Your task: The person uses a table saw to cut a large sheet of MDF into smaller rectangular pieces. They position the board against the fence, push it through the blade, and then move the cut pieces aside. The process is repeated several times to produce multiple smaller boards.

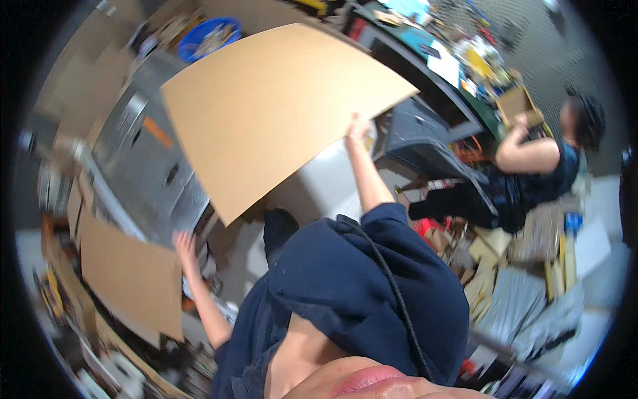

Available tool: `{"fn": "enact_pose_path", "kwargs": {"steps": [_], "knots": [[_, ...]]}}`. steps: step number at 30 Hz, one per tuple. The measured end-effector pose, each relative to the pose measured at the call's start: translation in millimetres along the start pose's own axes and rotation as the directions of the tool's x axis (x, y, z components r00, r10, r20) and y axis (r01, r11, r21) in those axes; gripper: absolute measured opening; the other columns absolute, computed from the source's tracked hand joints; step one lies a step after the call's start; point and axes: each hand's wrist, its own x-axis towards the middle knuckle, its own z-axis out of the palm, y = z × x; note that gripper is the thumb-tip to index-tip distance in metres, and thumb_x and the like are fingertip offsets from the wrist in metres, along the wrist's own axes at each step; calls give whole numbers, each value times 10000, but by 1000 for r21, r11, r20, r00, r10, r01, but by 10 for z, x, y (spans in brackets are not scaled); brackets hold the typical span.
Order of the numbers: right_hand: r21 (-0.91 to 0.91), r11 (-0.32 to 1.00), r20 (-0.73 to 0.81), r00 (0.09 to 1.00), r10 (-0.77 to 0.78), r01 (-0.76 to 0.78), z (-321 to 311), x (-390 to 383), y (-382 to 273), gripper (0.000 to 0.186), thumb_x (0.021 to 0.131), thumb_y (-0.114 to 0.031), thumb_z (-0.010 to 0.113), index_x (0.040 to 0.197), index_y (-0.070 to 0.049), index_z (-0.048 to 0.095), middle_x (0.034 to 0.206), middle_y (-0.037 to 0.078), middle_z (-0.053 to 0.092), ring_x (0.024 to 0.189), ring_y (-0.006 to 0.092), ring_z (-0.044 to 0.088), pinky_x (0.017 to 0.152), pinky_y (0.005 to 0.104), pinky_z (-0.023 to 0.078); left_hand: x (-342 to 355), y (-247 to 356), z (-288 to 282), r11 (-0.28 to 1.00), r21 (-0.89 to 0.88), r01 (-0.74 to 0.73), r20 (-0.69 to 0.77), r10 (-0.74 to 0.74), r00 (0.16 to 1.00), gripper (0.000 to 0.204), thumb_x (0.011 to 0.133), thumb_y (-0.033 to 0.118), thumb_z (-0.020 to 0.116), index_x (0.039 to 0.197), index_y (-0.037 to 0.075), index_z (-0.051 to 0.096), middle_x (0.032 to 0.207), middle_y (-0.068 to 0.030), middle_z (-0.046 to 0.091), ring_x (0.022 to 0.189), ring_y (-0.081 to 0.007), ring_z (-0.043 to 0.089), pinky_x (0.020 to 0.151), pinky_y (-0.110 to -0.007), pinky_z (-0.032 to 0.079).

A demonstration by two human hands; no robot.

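A large tan cardboard sheet (279,106) spans the upper middle, partly over a grey metal-topped table. My right hand (357,130) grips its near edge toward the right corner. To the left, my left hand (186,247) is raised by the table's near corner, fingers stretched out and slightly blurred. It is beside the upper right corner of a smaller cardboard sheet (129,276); whether it touches that sheet is unclear. The large sheet's near left corner hangs between my hands, apart from the left one.
The metal table (146,159) carries an orange strip. Behind it stands a blue basin (209,38) of scraps. A dark grey chair (425,136) is right of the sheet; a person (538,159) works at a cluttered bench beyond. Flattened packaging (512,299) piles up at lower right.
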Motion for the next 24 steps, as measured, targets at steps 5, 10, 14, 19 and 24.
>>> {"fn": "enact_pose_path", "kwargs": {"steps": [5, 10, 14, 19, 24], "knots": [[315, 945, 67, 995, 71, -89, -1062, -73, -32, 126, 868, -90, 586, 841, 25, 631, 857, 74, 628, 730, 190, 600, 653, 368, 519, 764, 1667, 1796, 611, -544, 574, 289, -506, 813, 623, 938, 438, 576, 1360, -7, 466, 1305, -80, 562, 1145, -185, 547, 964, -338, 434], [237, 971, 27, 999, -31, 23, -1675, -325, -302, 180, 887, -60, 590, 916, 118, 589, 908, 134, 637, 763, 217, 619, 685, 384, 541, 174, 1951, 2284, 717, -595, 363, -27, -470, 882, 372, 919, 128, 619, 1240, -46, 550, 1139, -87, 653, 1019, -173, 620, 896, -313, 481], [151, 988, 23, 1000, 16, -19, -2199, -447, -628, 261, 913, -144, 606, 861, 112, 594, 899, 157, 640, 774, 242, 636, 663, 397, 567, -283, 2313, 2367, 761, -556, 334, -33, -421, 906, 338, 933, 148, 605, 1201, -52, 551, 1147, -101, 641, 1028, -159, 597, 898, -314, 476], [169, 983, 191, 981, 37, -70, -2819, -887, -702, 355, 955, -217, 546, 1070, 116, 592, 1049, 175, 633, 878, 273, 644, 752, 422, 572, -1181, 2491, 2280, 821, -467, 327, -153, -439, 885, 384, 943, 190, 599, 1240, -41, 523, 1171, -96, 618, 1063, -151, 565, 923, -318, 455], [51, 998, 314, 949, 15, -32, -3227, -1380, -455, 446, 984, -287, 489, 1191, 104, 548, 1157, 180, 608, 985, 281, 629, 836, 421, 547, -2143, 2647, 2026, 841, -397, 368, -286, -494, 821, 363, 923, 212, 626, 1160, -52, 553, 1073, -158, 657, 991, -178, 619, 867, -325, 485]]}}
